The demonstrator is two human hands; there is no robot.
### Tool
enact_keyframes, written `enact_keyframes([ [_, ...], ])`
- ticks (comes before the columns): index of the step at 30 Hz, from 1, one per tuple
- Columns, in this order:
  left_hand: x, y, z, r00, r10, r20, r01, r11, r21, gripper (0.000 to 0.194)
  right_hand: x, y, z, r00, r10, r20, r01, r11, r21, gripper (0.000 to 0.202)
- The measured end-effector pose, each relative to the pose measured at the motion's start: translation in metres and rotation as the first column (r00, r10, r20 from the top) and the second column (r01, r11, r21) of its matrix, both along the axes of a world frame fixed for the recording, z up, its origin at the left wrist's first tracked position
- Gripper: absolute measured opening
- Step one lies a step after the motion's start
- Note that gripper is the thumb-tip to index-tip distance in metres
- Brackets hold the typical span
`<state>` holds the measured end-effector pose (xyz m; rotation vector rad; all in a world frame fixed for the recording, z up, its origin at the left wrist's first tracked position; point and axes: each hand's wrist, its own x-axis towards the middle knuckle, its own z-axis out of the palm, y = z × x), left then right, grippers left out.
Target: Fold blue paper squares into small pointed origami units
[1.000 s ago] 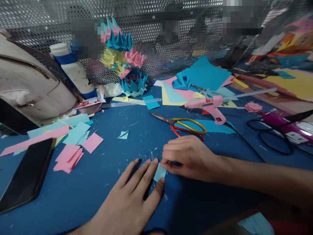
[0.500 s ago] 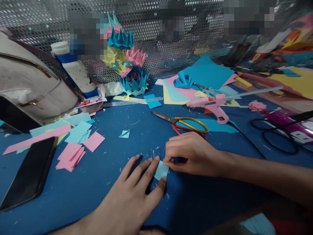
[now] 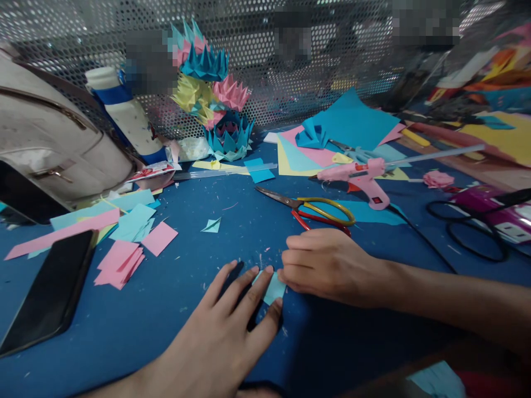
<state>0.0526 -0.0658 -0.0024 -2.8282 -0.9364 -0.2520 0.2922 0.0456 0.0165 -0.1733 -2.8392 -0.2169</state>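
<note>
A small light-blue paper square [image 3: 274, 289] lies on the blue table, partly covered by fingers. My left hand [image 3: 232, 318] rests flat with its fingers spread, the fingertips pressing the paper down. My right hand [image 3: 321, 268] is curled, thumb and forefinger pinched at the paper's right corner; the pinch itself is mostly hidden. Above the hands lies a little folded light-blue paper piece [image 3: 212, 225]. Scissors [image 3: 307, 207] with yellow and red handles lie just beyond my right hand.
Pink paper squares [image 3: 119, 264] and a black phone [image 3: 50, 293] lie at left. A pink glue gun [image 3: 365, 179] with its cord is at right. Behind stand a folded-paper flower stack [image 3: 228, 132], a bottle [image 3: 128, 113] and a bag [image 3: 53, 121], before a perforated metal screen [image 3: 257, 61].
My right hand has closed more tightly, the gap between its thumb and fingers gone, and shifted slightly. My left hand stays in place on the paper.
</note>
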Motion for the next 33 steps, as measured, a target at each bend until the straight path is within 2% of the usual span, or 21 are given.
enact_keyframes([
  [3, 0.0, 0.0, 0.0, 1.0, -0.005, 0.002, 0.005, 1.0, 0.013, 0.079, 0.0, 0.0, 0.003, 0.999, 0.041, 0.02, -0.043, 0.994, 0.099, 0.027],
  [8, 0.001, 0.0, 0.001, 1.0, -0.009, -0.004, 0.009, 1.0, 0.008, 0.079, -0.001, 0.001, 0.006, 0.997, 0.079, 0.02, -0.081, 0.988, 0.131, 0.028],
  [18, 0.001, 0.0, 0.003, 1.0, -0.012, -0.013, 0.012, 1.0, -0.013, 0.079, -0.002, 0.009, 0.005, 0.988, 0.148, 0.044, -0.148, 0.989, 0.014, 0.028],
  [24, 0.001, -0.001, 0.003, 1.0, -0.004, -0.013, 0.003, 0.999, -0.033, 0.08, -0.004, 0.012, 0.004, 0.987, 0.135, 0.086, -0.132, 0.99, -0.048, 0.036],
  [29, 0.001, -0.001, 0.003, 1.0, -0.004, -0.019, 0.004, 1.0, -0.022, 0.08, -0.006, 0.015, -0.001, 0.989, 0.145, 0.019, -0.141, 0.981, -0.135, 0.04],
  [33, 0.001, 0.0, 0.003, 1.0, -0.005, -0.011, 0.005, 1.0, -0.014, 0.078, -0.005, 0.017, 0.001, 0.988, 0.142, 0.057, -0.128, 0.972, -0.198, 0.038],
])
